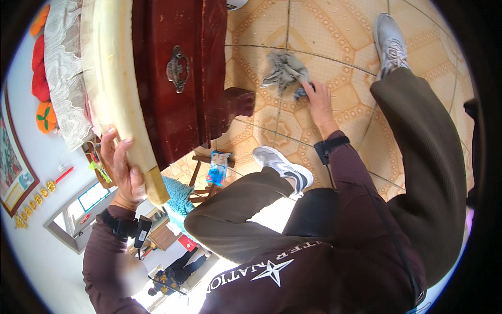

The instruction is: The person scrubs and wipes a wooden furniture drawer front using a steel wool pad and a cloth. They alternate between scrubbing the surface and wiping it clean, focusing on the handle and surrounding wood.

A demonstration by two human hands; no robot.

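My right hand (321, 105) is low over the patterned floor tiles (270, 131), its fingers curled over a small dark grey-blue bundle (300, 93), too covered to identify. Beside those fingers a crumpled grey cloth (286, 70) lies on the floor. My left hand (127, 178) rests against the cream edge of a tabletop (113, 78), fingers apart and bent, near its corner. Below that edge is a dark red wooden cabinet front (168, 114) with an ornate metal drawer handle (178, 69). Both wrists wear black straps with small devices.
A blue packet (218, 168) lies on a brown wooden stool or rack (198, 172) beside blue shaggy fabric (177, 192). The cabinet's carved foot (240, 103) juts towards my right hand. Lace cloth (64, 70) covers the tabletop. Another person (172, 276) is in the background.
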